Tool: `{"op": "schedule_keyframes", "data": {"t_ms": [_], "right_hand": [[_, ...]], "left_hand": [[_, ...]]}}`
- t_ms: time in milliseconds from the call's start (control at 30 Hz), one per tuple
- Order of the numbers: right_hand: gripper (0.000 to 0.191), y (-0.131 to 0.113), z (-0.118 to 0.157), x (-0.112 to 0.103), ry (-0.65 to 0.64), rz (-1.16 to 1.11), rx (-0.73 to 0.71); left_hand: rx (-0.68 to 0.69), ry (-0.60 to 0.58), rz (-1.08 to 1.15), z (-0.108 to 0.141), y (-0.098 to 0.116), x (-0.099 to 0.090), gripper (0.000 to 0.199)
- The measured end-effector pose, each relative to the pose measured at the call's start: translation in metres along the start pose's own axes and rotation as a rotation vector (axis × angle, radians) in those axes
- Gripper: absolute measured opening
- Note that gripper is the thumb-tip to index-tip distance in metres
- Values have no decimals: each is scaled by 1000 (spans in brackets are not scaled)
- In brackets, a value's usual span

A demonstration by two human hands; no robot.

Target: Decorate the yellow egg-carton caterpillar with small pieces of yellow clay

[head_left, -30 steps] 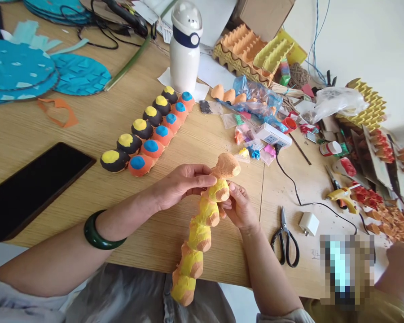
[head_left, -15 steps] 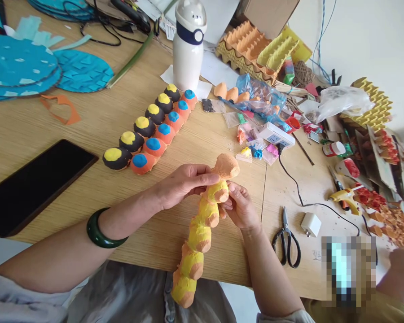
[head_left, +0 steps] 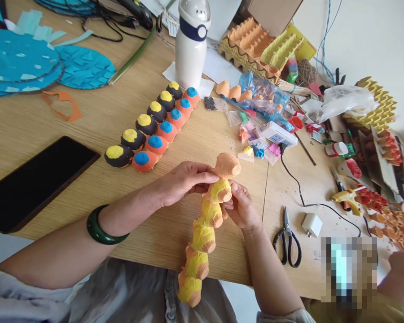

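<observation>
An egg carton strip [head_left: 204,235] of joined cups, mostly coated in yellow clay with bare orange tips, hangs slantwise over the table's front edge. Its topmost cup is uncoated orange. My left hand [head_left: 191,179] grips the strip from the left near that top cup, thumb on the joint. From the right, my right hand [head_left: 242,204] pinches the uppermost yellow cup; some of its fingers are hidden behind the strip. Beyond my hands lie a strip of black cups with yellow tops [head_left: 133,139] and a strip of orange cups with blue tops [head_left: 155,142], side by side.
A phone [head_left: 37,184] lies at left, near blue discs [head_left: 20,58]. Behind stands a white bottle [head_left: 191,58]. Small clay bags [head_left: 272,152] and a power strip [head_left: 279,134] sit ahead. Scissors [head_left: 286,237], a white adapter [head_left: 311,224] and a glue gun [head_left: 346,197] lie at right.
The strip's lower end has swung slightly to the right. Both hands keep their hold in nearly the same place, and the view has shifted a little.
</observation>
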State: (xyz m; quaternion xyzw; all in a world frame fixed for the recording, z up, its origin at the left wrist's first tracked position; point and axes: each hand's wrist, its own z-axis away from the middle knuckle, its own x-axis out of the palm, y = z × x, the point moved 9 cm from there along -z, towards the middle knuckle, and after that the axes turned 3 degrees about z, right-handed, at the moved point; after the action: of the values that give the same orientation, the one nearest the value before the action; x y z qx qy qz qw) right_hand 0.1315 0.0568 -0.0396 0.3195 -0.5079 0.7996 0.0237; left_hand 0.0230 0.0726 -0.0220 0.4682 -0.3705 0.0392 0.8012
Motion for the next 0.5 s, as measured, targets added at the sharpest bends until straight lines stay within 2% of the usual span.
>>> {"op": "schedule_keyframes", "data": {"t_ms": [133,300,500], "right_hand": [[46,-2,-1,-4,52,-7,23],[52,0,-2,-12,109,9,57],[56,1,-5,-16,108,-3,67]], "left_hand": [[-1,-18,46,-2,1,5,31],[31,3,43,-3,0,1,30],[20,-95,30,-3,-1,5,32]]}}
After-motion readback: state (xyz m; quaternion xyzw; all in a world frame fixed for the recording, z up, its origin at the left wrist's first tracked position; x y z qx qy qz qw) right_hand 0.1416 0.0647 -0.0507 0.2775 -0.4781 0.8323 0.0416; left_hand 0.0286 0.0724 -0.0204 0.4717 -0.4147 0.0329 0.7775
